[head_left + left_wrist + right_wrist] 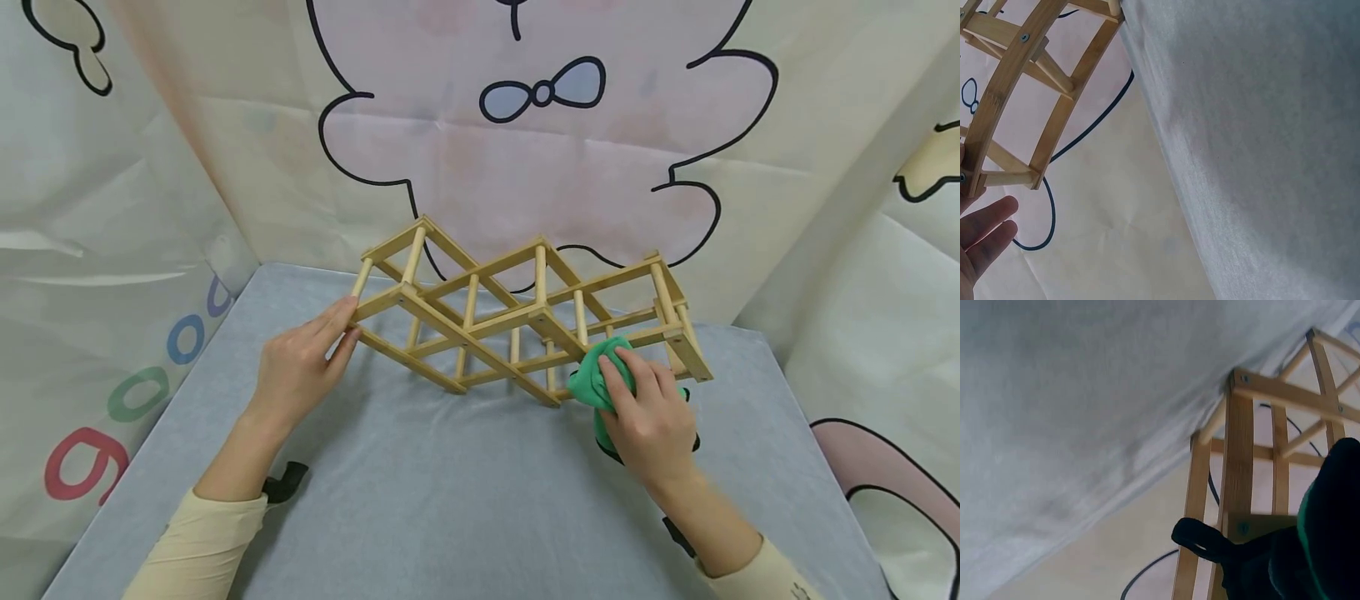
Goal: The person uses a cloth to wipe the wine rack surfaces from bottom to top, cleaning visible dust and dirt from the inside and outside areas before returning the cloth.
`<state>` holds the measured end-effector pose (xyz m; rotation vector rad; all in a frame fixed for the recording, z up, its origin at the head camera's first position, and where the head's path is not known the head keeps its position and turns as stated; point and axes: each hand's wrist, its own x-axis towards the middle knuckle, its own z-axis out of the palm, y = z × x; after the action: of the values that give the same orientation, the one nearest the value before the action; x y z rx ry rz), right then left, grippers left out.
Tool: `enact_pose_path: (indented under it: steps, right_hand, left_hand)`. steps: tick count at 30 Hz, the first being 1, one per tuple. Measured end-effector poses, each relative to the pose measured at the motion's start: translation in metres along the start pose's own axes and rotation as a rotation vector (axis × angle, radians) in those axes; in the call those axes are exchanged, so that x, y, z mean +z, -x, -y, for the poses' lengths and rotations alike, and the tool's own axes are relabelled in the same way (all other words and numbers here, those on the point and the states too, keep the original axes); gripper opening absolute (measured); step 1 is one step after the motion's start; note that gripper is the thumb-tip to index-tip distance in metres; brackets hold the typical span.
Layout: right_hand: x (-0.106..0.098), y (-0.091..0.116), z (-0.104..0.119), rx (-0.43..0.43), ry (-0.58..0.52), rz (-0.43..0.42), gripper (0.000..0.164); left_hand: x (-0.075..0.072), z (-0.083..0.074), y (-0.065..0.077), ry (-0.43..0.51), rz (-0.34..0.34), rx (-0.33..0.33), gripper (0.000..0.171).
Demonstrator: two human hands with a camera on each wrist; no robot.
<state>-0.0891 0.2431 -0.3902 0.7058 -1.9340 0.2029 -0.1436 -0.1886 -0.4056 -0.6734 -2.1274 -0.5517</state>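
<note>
A folding wooden rack [465, 342] of crossed slats and round dowels is held tilted over the table, its lower slat ends close to the tabletop. At its left end my left hand [300, 362] pinches a corner between thumb and fingers; the left wrist view shows some of those fingers [988, 231] beside the slat end. My right hand [652, 417] grips a bunched green cloth [592, 383] against the slats near the right end. In the right wrist view the cloth [1335, 531] looks dark, with a black-edged loop, and hides part of the rack and the right fingers.
Light blue-grey fabric [450, 508] covers the table. A printed backdrop [540, 158] with cartoon outlines stands close behind the rack, and printed side sheets [150, 317] flank the table. Dark straps [285, 482] show at the wrists.
</note>
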Motion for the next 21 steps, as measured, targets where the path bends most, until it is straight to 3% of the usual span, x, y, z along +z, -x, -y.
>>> enact_pose_path:
  steps: [8, 21]
  right_hand:
    - [0.005, 0.009, 0.006, -0.046, -0.034, 0.075, 0.028]
    - [0.014, -0.02, 0.022, -0.048, -0.024, -0.014, 0.022]
  left_hand:
    - [0.001, 0.0, 0.001, 0.0, 0.003, 0.003, 0.053]
    - [0.001, 0.0, 0.0, 0.008, -0.002, 0.007, 0.052]
